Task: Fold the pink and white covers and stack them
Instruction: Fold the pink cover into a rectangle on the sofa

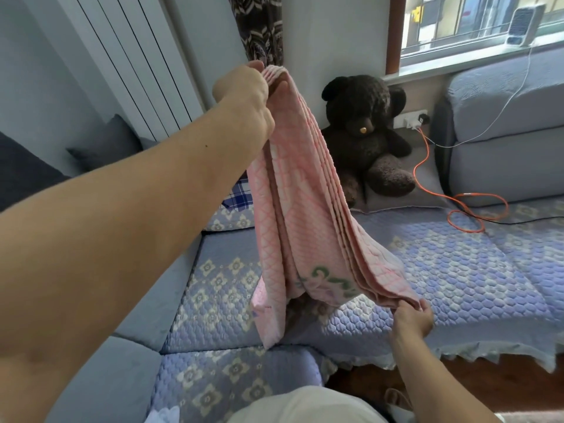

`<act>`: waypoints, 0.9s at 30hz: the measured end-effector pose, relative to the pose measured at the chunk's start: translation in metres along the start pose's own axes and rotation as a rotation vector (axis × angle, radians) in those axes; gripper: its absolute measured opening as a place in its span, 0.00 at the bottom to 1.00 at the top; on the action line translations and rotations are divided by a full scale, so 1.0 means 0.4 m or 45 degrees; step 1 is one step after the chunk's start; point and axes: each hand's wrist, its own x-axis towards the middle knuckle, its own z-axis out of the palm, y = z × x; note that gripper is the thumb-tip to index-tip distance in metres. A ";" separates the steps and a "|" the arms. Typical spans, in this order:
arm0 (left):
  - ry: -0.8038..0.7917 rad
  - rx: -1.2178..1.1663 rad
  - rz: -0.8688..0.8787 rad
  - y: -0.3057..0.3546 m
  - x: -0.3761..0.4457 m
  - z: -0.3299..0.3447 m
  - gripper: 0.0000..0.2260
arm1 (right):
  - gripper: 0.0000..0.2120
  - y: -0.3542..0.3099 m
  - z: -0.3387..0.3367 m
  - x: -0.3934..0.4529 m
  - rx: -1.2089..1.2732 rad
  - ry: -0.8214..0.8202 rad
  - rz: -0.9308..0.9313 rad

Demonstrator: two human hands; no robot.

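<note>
- Left hand (244,99), raised high on an outstretched arm that runs from the lower left corner up toward the middle, pinches the top edge of the pink cover (305,209). Fingers and thumb are closed together on several bunched layers of cloth. Holding it high likely lets the cover hang free so its layers drop straight and line up.
- Pink cover hangs in the air above the sofa seat (457,270), already doubled into several layers. It slants from the raised hand down toward the lower right. A green and lilac flower pattern shows near its bottom edge. One loose corner dangles lower on the left side and touches nothing that can be seen.
- Right hand (413,315), held low in front of the seat, grips the bottom right corner of the cover, fingers curled round the layered edge. Pulling here probably keeps the cloth taut for the next fold.
- White cover cannot be made out with certainty; a pale shape at the bottom edge may be clothing instead.
- Dark teddy bear (366,132) sits behind the cover, in the corner by the wall.
- Orange cable (476,209) trails in loops across the seat on the right, well apart from both hands.
</note>
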 end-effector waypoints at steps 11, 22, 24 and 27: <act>0.222 0.537 -0.199 0.084 0.202 -0.569 0.13 | 0.16 -0.233 0.121 0.139 -0.374 0.129 0.072; 0.662 0.904 -1.846 -0.600 -0.595 -1.363 0.10 | 0.09 -0.129 0.020 0.179 -1.950 -0.400 -0.181; 0.771 0.794 -1.972 -0.690 -0.746 -1.373 0.08 | 0.06 -0.097 -0.067 0.225 -2.038 -0.370 -0.074; 0.945 0.545 -2.002 -0.780 -0.885 -1.335 0.12 | 0.09 -0.096 -0.167 0.270 -2.034 -0.275 0.044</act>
